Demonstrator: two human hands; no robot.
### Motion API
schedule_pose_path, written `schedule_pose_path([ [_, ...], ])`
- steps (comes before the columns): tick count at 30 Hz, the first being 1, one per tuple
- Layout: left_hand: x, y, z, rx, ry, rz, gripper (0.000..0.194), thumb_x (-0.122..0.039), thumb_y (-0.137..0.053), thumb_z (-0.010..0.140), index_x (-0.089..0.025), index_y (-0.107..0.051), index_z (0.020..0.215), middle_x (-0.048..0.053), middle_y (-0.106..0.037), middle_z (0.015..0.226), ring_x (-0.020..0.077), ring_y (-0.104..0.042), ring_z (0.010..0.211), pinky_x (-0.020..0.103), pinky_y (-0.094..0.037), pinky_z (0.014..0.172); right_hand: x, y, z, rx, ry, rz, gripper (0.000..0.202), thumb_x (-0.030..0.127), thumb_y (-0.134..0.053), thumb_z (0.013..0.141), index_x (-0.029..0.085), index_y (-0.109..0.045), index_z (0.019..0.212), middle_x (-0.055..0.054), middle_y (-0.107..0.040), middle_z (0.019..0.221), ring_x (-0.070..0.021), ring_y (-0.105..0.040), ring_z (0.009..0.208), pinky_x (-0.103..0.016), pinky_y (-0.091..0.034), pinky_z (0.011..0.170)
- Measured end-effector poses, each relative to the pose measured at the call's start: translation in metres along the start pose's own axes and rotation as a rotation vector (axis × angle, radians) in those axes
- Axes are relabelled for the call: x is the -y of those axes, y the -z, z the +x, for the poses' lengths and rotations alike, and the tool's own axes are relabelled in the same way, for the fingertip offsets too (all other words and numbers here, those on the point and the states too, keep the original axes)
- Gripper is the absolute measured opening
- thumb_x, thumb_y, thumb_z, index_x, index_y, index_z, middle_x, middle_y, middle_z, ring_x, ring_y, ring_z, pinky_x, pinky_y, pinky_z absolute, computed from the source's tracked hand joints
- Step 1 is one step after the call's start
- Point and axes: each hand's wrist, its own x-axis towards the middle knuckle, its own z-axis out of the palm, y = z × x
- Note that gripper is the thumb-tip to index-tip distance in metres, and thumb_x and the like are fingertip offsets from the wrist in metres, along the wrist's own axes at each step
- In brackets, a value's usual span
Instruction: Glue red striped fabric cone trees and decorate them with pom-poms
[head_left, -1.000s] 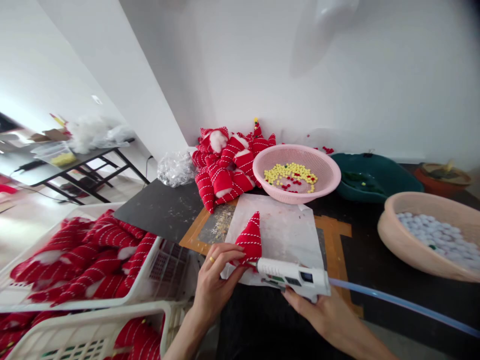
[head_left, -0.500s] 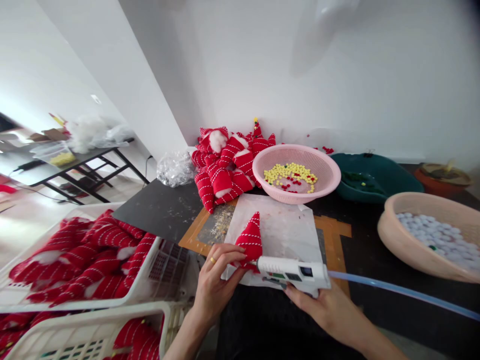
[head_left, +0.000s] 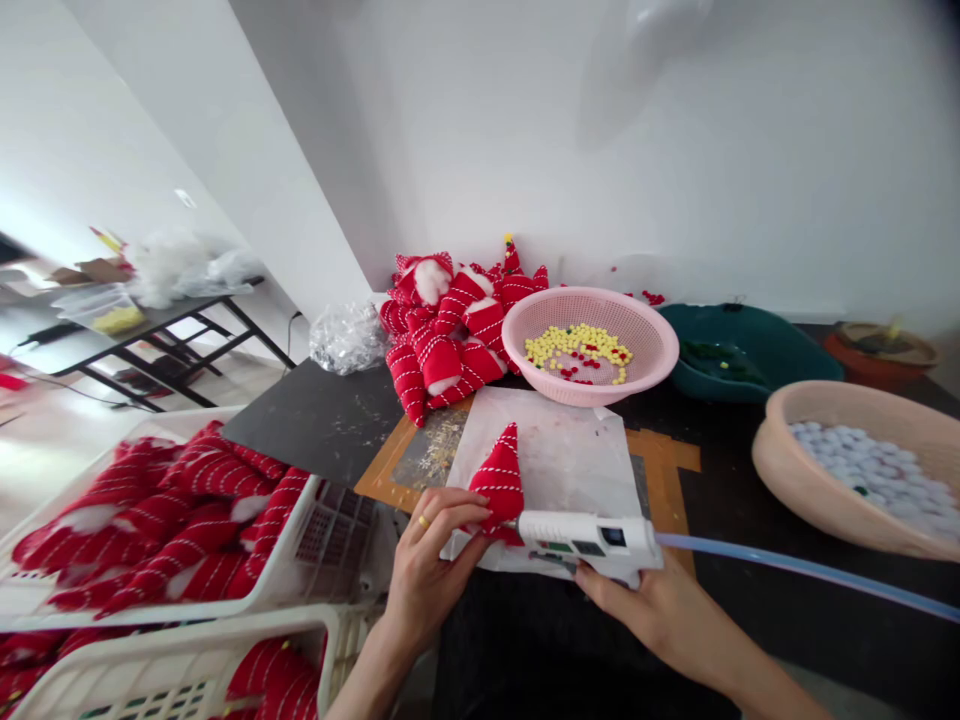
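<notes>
My left hand (head_left: 439, 545), with a ring on one finger, is closed on the lower end of a red stuffed fabric cone (head_left: 501, 475) with white stitched stripes. The cone's tip points away from me. In my right hand (head_left: 645, 605) is a white glue gun (head_left: 589, 540), gripped from below, its nozzle against the cone's base beside my left fingers. A translucent bluish glue stick (head_left: 795, 570) runs from the gun's back to the right. Beneath lies a white paper sheet (head_left: 577, 450); the exact contact spot is hidden.
Behind are a pile of red striped cones (head_left: 442, 340) and a pink sieve basket (head_left: 517, 370) holding yellow and red pompoms. To the right stand a green basin (head_left: 795, 350) and a peach basket (head_left: 772, 480) of white pompoms. White crates (head_left: 262, 590) of red pieces sit lower left.
The view has shifted very slightly. Both hands keep their hold, and the nozzle stays at the cone's base.
</notes>
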Motion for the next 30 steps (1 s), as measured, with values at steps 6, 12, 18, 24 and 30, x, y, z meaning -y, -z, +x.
schedule_pose_path([
  [6, 0.000, -0.001, 0.002, 0.000, -0.001, -0.001, 0.023, -0.008, -0.071, 0.088, -0.022, -0.066, 0.106, 0.005, -0.071, 0.102, 0.0192, -0.065, 0.098, 0.033, -0.051, 0.087, -0.005, 0.008, 0.003, 0.020, 0.044, -0.050, 0.025, 0.035, -0.063, 0.089, 0.021, -0.076, 0.106, -0.008, -0.079, 0.105, -0.0289, -0.073, 0.099, -0.039, -0.059, 0.091],
  [12, -0.002, 0.000, 0.001, -0.007, 0.002, 0.025, 0.021, -0.010, -0.071, 0.089, -0.022, -0.066, 0.106, 0.006, -0.070, 0.103, 0.0188, -0.065, 0.097, 0.034, -0.050, 0.087, 0.000, 0.012, 0.003, -0.097, 0.039, 0.013, 0.025, 0.038, -0.063, 0.089, 0.023, -0.076, 0.103, -0.007, -0.079, 0.106, -0.0292, -0.071, 0.102, -0.039, -0.058, 0.093],
  [18, -0.001, -0.001, -0.001, -0.023, 0.035, 0.058, 0.020, -0.012, -0.071, 0.089, -0.023, -0.066, 0.104, 0.007, -0.068, 0.110, 0.0207, -0.064, 0.103, 0.036, -0.050, 0.090, -0.003, 0.005, 0.011, -0.078, -0.011, 0.034, 0.025, 0.038, -0.061, 0.089, 0.021, -0.076, 0.101, -0.007, -0.079, 0.101, -0.0280, -0.073, 0.096, -0.038, -0.060, 0.086],
  [24, 0.000, -0.002, -0.001, 0.010, 0.058, 0.034, 0.022, -0.012, -0.072, 0.088, -0.024, -0.065, 0.105, 0.007, -0.067, 0.113, 0.0207, -0.063, 0.106, 0.035, -0.049, 0.093, -0.001, 0.000, 0.020, -0.074, 0.055, -0.039, 0.027, 0.034, -0.061, 0.090, 0.021, -0.074, 0.110, -0.008, -0.078, 0.110, -0.0298, -0.071, 0.107, -0.042, -0.057, 0.096],
  [30, 0.001, -0.002, -0.001, 0.025, 0.086, 0.037, 0.020, -0.015, -0.072, 0.088, -0.024, -0.064, 0.105, 0.008, -0.069, 0.117, 0.0224, -0.065, 0.106, 0.037, -0.051, 0.092, -0.004, -0.004, 0.024, -0.082, 0.082, -0.080, 0.022, 0.031, -0.060, 0.089, 0.021, -0.073, 0.104, -0.008, -0.078, 0.102, -0.0298, -0.072, 0.104, -0.045, -0.055, 0.098],
])
